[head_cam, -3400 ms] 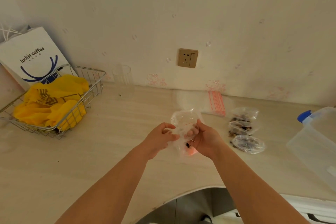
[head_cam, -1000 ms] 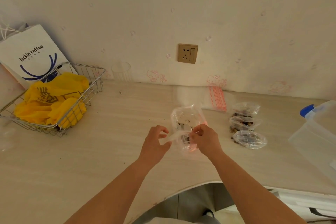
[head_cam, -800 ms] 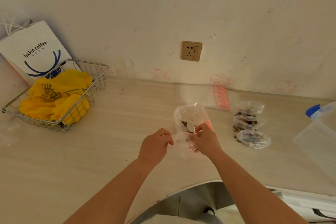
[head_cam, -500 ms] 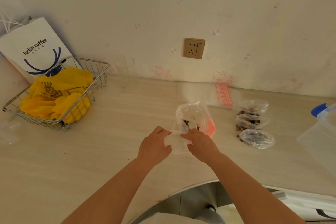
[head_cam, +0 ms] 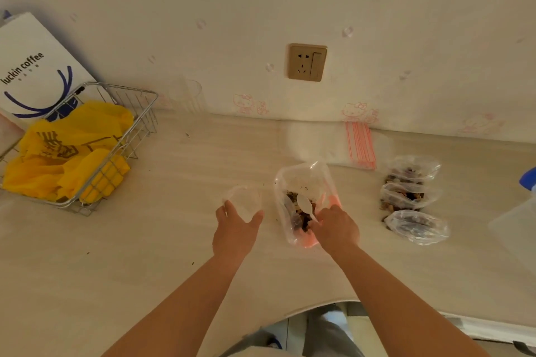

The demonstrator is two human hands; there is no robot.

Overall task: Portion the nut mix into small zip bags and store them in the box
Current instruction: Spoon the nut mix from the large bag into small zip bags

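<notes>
While the nut mix bag (head_cam: 304,203) lies open at desk (head_cam: 145,255) centre, we log: right hand (head_cam: 333,229) fingers pinching a white spoon (head_cam: 306,206) inside; left hand (head_cam: 235,230) holding an empty small zip bag (head_cam: 243,200) at nine o'clock; three filled bags (head_cam: 412,200) at three o'clock.

pale wallpaper (head_cam: 406,23) (cartoon cats), socket (head_cam: 307,62), countertop (head_cam: 116,255)

The box (head_cam: 519,229) is cut off at the right edge (its blue lid (head_cam: 528,178) too); the spoon (head_cam: 306,206) handle seems hidden under the right hand (head_cam: 335,229).
</notes>
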